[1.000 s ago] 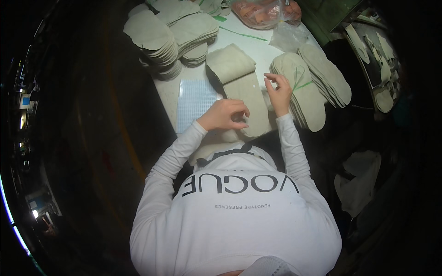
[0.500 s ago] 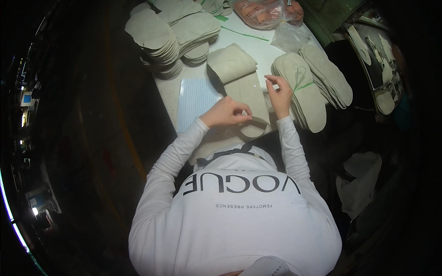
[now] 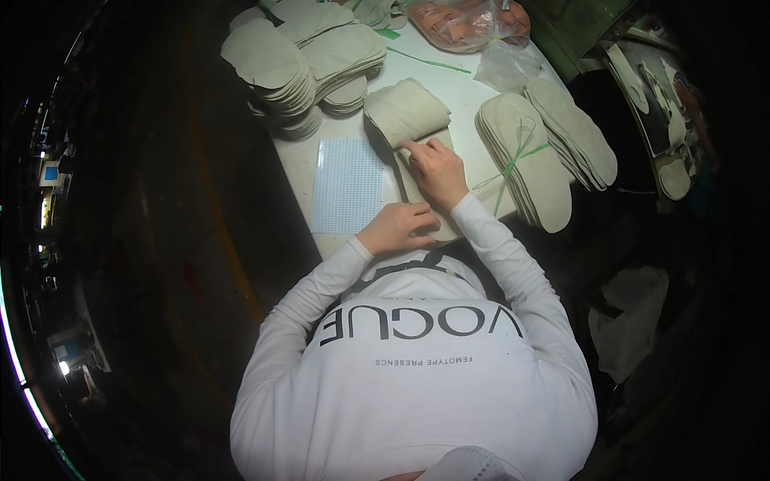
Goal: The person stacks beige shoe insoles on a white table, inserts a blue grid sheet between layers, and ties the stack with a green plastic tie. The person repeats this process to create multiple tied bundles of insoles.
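Observation:
A stack of pale grey-beige insole-shaped pieces (image 3: 407, 111) lies before me, its far part folded over in a thick flap. My left hand (image 3: 399, 227) is at the near end, fingers curled in against the pieces; its fingertips are partly hidden. Farther up, my right hand (image 3: 437, 172) rests over the stack, index finger reaching to the flap's near edge and the other fingers bent. Whether anything small is between those fingers cannot be made out. Left of the stack lies a sheet with a fine blue-and-white grid (image 3: 346, 188).
To the right lie a stack of insoles tied with green strap (image 3: 539, 180) and another stack (image 3: 576, 143). More piles (image 3: 269, 60) stand far left. A clear bag of orange pieces (image 3: 465, 26) sits at the back of the white table (image 3: 298, 164), beside a dark green metal body (image 3: 571, 32).
My right hand has moved left from beside the tied stack onto the folded pieces. The left hand has shifted slightly nearer to me, and the lifted near end now lies lower.

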Available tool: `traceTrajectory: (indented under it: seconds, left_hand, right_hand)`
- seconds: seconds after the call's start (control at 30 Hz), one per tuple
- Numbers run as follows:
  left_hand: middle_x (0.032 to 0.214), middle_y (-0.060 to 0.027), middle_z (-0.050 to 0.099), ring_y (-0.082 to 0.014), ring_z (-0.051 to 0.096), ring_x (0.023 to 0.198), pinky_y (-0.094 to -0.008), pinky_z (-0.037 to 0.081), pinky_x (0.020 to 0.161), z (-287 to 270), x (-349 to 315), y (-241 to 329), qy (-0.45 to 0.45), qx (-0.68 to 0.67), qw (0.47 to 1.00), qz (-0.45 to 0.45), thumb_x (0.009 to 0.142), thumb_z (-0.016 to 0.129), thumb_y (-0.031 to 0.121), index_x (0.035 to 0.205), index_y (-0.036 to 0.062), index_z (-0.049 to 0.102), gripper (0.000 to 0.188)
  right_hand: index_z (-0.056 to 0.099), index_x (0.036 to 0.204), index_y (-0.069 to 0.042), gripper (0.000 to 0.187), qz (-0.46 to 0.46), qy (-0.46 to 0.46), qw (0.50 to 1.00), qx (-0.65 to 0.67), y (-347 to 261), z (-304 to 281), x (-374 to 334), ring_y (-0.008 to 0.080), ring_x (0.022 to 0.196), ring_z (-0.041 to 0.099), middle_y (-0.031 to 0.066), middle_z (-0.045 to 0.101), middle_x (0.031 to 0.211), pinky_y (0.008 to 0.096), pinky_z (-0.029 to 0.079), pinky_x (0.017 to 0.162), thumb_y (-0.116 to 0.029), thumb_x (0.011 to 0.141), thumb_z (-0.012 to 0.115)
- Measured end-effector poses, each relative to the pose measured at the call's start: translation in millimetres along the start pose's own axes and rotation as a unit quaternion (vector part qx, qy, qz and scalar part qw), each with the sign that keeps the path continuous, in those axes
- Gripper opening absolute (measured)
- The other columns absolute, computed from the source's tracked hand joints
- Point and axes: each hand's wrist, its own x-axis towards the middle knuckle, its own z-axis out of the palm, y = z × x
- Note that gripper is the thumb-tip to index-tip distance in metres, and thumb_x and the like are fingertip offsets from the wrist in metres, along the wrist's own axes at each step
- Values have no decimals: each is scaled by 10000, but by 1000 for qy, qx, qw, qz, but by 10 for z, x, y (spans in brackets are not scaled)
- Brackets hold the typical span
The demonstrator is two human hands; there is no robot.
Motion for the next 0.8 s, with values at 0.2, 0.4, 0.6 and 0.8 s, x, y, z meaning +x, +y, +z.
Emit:
traceTrajectory:
  seconds: [0.2, 0.4, 0.6, 0.8]
  left_hand:
    - [732, -29, 660, -211, 648, 632, -319, 506, 605, -120, 84, -28, -28, -83, 996, -35, 828, 699, 240, 877, 105, 716, 145]
    - [621, -23, 658, -57, 606, 529, -209, 442, 505, -670, 214, -92, 87, -279, 946, -138, 903, 658, 127, 894, 16, 702, 119]
    - [590, -4, 650, -55, 589, 520, -197, 433, 521, -577, 344, 17, -55, -269, 951, -144, 909, 642, 159, 905, 26, 696, 144]
    - [628, -8, 670, -90, 597, 535, -247, 481, 569, -501, 345, -37, -57, -261, 945, -189, 911, 618, 147, 935, 23, 682, 142]
  right_hand:
    - [656, 1092, -137, 325, 121, 65, 983, 123, 194, -157, 65, 210, 773, 603, 5, 670, 797, 347, 513, 674, -68, 775, 680]
    - [686, 1050, -120, 297, 209, 134, 960, 128, 607, -395, -36, 183, 739, 583, 1, 699, 811, 321, 495, 704, -70, 758, 705]
    - [699, 1025, -114, 271, 219, 140, 953, 155, 688, -367, -136, 171, 729, 587, 3, 699, 805, 314, 494, 717, -76, 756, 713]
    - [701, 1021, -115, 268, 228, 124, 954, 151, 675, -350, -172, 169, 729, 588, -2, 698, 805, 311, 492, 714, -77, 756, 713]
